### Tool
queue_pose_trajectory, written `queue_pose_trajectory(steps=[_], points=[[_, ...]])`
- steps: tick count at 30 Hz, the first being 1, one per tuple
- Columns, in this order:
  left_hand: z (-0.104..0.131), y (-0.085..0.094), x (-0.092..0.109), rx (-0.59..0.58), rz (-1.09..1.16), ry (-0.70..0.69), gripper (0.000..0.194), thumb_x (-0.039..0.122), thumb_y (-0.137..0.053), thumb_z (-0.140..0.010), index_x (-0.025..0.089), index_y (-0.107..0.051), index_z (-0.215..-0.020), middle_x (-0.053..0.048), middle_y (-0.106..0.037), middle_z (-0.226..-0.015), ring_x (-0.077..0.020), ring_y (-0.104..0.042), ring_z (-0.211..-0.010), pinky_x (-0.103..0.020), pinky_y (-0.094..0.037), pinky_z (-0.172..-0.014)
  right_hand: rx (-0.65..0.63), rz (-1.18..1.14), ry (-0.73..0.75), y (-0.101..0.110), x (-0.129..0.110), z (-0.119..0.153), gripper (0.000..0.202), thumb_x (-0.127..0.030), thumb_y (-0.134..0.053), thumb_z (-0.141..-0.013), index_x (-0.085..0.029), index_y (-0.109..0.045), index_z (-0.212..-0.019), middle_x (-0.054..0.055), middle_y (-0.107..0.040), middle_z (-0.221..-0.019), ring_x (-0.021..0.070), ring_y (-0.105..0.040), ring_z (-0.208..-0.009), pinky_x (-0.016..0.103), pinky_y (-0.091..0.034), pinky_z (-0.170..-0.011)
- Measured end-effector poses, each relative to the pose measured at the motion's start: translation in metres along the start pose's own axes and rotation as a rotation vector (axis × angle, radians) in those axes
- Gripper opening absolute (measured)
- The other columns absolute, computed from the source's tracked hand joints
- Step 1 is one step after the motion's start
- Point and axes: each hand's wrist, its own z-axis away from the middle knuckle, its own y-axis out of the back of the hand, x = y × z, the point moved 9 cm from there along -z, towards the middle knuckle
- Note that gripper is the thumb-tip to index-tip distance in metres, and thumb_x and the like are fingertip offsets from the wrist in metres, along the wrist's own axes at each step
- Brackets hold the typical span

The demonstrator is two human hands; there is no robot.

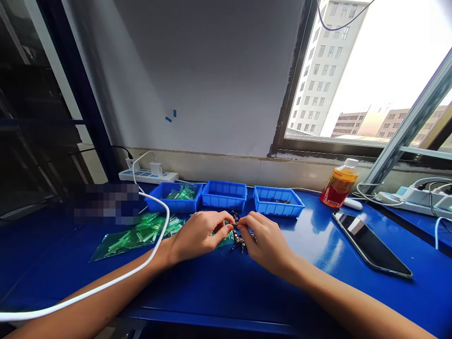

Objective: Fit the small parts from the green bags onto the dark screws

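My left hand (205, 231) and my right hand (263, 238) meet near the middle of the blue table, thumbs and index fingers pinched close together. Whatever lies between the fingertips is too small to name. Under and between the hands is a small pile of dark metallic parts (240, 242), partly covered by my right hand. A piece of green plastic bag (226, 240) shows beside the pile. Left of my left hand lie green plastic bags (136, 235) with pale strips inside.
Three blue bins stand behind the hands: left (192, 205) with green bags, middle (224, 202), right (278, 207) with small dark parts. A bottle (339, 183), phone (370, 245) and power strip (416, 197) are right. A white cable (158, 240) crosses my left forearm.
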Motion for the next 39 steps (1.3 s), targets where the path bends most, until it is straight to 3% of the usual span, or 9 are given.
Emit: queue_pose_trajectory(steps=[10, 16, 22, 27, 39], points=[[-0.001, -0.003, -0.004, 0.001, 0.003, 0.016, 0.026, 0.029, -0.035, -0.089, 0.018, -0.058, -0.087, -0.001, -0.064, -0.075, -0.0142, -0.059, -0.069, -0.023, -0.040, -0.061, -0.021, -0.086, -0.019, -0.001, 0.000, 0.001, 0.004, -0.021, -0.054, -0.081, -0.019, -0.057, -0.080, 0.002, -0.064, -0.074, 0.0138, -0.057, -0.065, 0.024, -0.040, -0.058], [-0.001, -0.006, -0.004, -0.023, -0.018, -0.007, 0.027, 0.031, -0.036, -0.089, 0.018, -0.059, -0.082, -0.001, -0.064, -0.074, -0.0143, -0.058, -0.068, -0.023, -0.040, -0.061, 0.035, -0.070, 0.018, 0.004, -0.001, 0.000, 0.009, -0.015, -0.050, -0.081, -0.019, -0.056, -0.077, 0.002, -0.063, -0.071, 0.0132, -0.057, -0.062, 0.023, -0.041, -0.056], [0.000, -0.009, -0.004, -0.045, 0.004, 0.018, 0.025, 0.031, -0.039, -0.088, 0.019, -0.060, -0.093, 0.001, -0.064, -0.072, -0.0137, -0.058, -0.064, -0.022, -0.039, -0.057, 0.034, -0.047, 0.024, 0.003, 0.000, 0.000, 0.013, -0.017, -0.048, -0.084, -0.018, -0.057, -0.074, 0.002, -0.063, -0.068, 0.0130, -0.056, -0.060, 0.023, -0.040, -0.055], [-0.001, -0.008, -0.002, -0.029, -0.010, -0.006, 0.025, 0.028, -0.038, -0.088, 0.019, -0.061, -0.089, 0.001, -0.064, -0.072, -0.0135, -0.058, -0.066, -0.022, -0.039, -0.060, 0.034, -0.052, 0.015, 0.004, -0.002, 0.001, 0.013, -0.019, -0.049, -0.084, -0.018, -0.056, -0.073, 0.002, -0.064, -0.069, 0.0133, -0.056, -0.061, 0.024, -0.040, -0.056], [0.000, -0.010, 0.002, -0.056, -0.045, -0.032, 0.029, 0.024, -0.037, -0.087, 0.019, -0.062, -0.101, -0.003, -0.070, -0.093, -0.0164, -0.063, -0.083, -0.025, -0.046, -0.073, 0.048, -0.051, 0.009, 0.003, 0.000, 0.001, 0.008, -0.018, -0.052, -0.081, -0.019, -0.058, -0.076, 0.002, -0.064, -0.070, 0.0132, -0.057, -0.061, 0.024, -0.040, -0.056]])
